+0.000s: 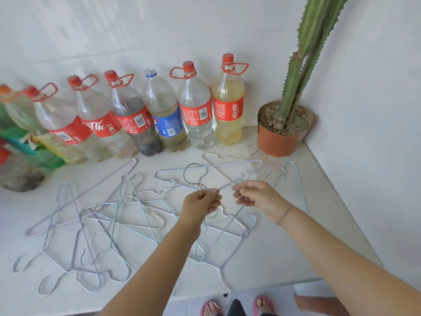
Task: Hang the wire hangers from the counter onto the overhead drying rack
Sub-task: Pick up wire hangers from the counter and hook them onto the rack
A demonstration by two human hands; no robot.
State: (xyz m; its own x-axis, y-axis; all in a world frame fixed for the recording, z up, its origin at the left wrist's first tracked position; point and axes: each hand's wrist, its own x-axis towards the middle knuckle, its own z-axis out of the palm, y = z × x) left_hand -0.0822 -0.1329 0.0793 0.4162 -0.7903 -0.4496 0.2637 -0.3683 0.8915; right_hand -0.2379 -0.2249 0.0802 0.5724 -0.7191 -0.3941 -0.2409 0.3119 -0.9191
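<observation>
Head cam: L hand (201, 205) + R hand (257, 199) both pinch wire hanger (227, 184) betw. them.

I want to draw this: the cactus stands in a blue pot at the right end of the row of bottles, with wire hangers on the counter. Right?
Not quite. The head view shows the cactus in an orange pot, not blue. The rest holds: it ends the row of bottles, with wire hangers on the counter.

The one head-worn wide-angle camera is looking forward and steeply down, sitting close over the white bench (262, 265) and taking in the back wall (205, 30) and the person's feet (263, 304).
</observation>
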